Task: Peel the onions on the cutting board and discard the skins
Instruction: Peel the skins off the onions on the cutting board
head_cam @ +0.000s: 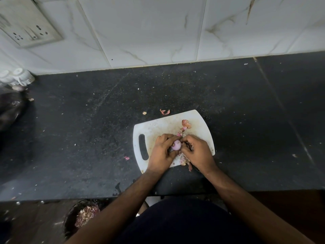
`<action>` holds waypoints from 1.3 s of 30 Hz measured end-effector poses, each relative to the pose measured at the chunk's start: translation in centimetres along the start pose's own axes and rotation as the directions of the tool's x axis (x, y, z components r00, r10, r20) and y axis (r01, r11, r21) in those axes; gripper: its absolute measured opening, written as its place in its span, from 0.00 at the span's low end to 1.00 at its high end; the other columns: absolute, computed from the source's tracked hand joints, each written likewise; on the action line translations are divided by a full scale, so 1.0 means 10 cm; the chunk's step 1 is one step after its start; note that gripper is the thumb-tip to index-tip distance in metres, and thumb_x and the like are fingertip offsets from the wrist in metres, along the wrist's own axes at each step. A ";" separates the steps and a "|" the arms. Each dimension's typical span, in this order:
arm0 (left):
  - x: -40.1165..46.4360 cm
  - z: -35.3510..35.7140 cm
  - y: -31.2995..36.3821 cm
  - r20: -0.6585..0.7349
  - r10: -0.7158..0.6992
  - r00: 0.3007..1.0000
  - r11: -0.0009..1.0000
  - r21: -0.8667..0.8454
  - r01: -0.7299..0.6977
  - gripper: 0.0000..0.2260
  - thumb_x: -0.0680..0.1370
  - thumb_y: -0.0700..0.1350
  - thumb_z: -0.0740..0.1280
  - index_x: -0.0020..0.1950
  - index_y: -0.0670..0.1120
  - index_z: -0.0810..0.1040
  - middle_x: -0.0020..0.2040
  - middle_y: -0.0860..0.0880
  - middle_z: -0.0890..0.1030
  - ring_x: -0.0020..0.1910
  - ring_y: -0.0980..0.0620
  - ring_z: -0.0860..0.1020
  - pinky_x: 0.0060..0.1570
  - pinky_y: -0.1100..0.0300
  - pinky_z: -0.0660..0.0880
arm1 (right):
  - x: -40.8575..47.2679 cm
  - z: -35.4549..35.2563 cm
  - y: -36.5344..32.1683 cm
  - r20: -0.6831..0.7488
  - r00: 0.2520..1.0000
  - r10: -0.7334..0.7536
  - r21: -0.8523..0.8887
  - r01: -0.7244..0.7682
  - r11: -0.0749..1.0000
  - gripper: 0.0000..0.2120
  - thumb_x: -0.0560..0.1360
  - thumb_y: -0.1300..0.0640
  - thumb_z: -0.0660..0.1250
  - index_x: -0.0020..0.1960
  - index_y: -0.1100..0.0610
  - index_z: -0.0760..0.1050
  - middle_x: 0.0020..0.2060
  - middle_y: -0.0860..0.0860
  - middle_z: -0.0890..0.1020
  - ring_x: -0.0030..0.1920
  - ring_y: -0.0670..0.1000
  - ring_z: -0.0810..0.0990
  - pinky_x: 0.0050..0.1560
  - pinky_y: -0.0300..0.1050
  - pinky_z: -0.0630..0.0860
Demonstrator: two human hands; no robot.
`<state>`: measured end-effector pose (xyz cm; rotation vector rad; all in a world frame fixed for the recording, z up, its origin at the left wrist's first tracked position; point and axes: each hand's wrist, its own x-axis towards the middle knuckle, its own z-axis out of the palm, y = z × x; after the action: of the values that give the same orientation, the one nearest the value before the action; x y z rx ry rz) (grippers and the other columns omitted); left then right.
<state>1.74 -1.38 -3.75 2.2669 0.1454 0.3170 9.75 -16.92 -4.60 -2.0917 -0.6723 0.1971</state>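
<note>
A small pale purple onion [177,144] is held over the white cutting board [154,127]. My left hand [162,152] wraps around it from the left. My right hand [197,152] pinches at the onion's right side, fingertips touching it. Loose pink-brown skins [186,123] lie on the board's far right part, and more skins [183,160] lie at its near edge under my right wrist. The onion's underside is hidden by my fingers.
The board rests on a dark stone counter [88,129] scattered with skin scraps [164,112]. A dark bin [70,219] with onion skins [86,215] sits on the floor at lower left. A tiled wall with a socket plate [29,30] rises behind. Dark objects [10,110] crowd the far left.
</note>
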 end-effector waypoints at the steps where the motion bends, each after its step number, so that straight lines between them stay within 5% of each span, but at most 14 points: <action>1: 0.00 -0.01 0.01 -0.002 -0.007 1.000 1.000 -0.008 0.007 0.19 0.76 0.43 0.75 0.67 0.47 0.80 0.59 0.52 0.78 0.58 0.54 0.73 0.58 0.65 0.70 | 0.00 0.00 0.00 -0.005 1.000 0.004 -0.008 -0.004 1.000 0.08 0.76 0.52 0.66 0.52 0.52 0.80 0.44 0.45 0.83 0.45 0.46 0.82 0.46 0.53 0.80; 9: 0.00 -0.07 0.04 -0.045 -0.108 0.993 0.972 -0.213 0.097 0.18 0.73 0.44 0.79 0.61 0.46 0.81 0.54 0.53 0.82 0.53 0.59 0.80 0.51 0.69 0.76 | -0.05 -0.02 -0.06 0.051 0.994 -0.098 -0.136 0.104 0.985 0.18 0.83 0.42 0.59 0.64 0.52 0.77 0.54 0.47 0.82 0.49 0.44 0.80 0.48 0.41 0.76; 20: -0.02 -0.03 -0.05 0.013 -0.094 0.996 0.974 -0.206 0.094 0.19 0.75 0.41 0.76 0.65 0.51 0.80 0.59 0.55 0.84 0.59 0.55 0.81 0.60 0.50 0.79 | -0.05 0.09 -0.05 0.050 0.963 -0.264 -0.455 0.258 0.853 0.06 0.79 0.57 0.57 0.54 0.57 0.71 0.45 0.53 0.83 0.46 0.55 0.82 0.49 0.49 0.77; 31: -0.03 -0.06 -0.02 0.014 -0.034 0.999 0.988 -0.147 0.035 0.16 0.78 0.43 0.73 0.66 0.49 0.80 0.62 0.54 0.83 0.62 0.57 0.79 0.64 0.58 0.76 | -0.05 0.12 -0.04 -0.002 0.950 -0.311 -0.587 0.251 0.770 0.03 0.79 0.57 0.60 0.47 0.56 0.69 0.37 0.51 0.81 0.37 0.54 0.82 0.36 0.48 0.76; 34: -0.03 -0.05 -0.02 0.021 -0.080 0.997 0.975 -0.208 0.082 0.15 0.77 0.41 0.74 0.63 0.49 0.79 0.60 0.54 0.84 0.60 0.56 0.81 0.61 0.54 0.78 | -0.02 0.13 -0.06 -0.021 0.961 -0.277 -0.585 0.213 0.782 0.04 0.79 0.58 0.62 0.46 0.57 0.71 0.35 0.51 0.81 0.35 0.53 0.82 0.33 0.48 0.76; 39: -0.03 -0.07 0.03 0.017 -0.103 0.995 0.951 -0.291 0.103 0.15 0.77 0.37 0.74 0.61 0.49 0.78 0.60 0.54 0.83 0.60 0.58 0.81 0.62 0.61 0.77 | 0.02 0.13 -0.15 -0.076 0.972 -0.221 -0.570 0.140 0.810 0.03 0.78 0.60 0.65 0.45 0.59 0.72 0.30 0.51 0.80 0.30 0.54 0.80 0.29 0.45 0.71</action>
<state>1.28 -1.10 -3.12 1.9595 0.2019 0.2630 8.87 -15.17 -4.14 -2.5490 -0.9214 -0.2941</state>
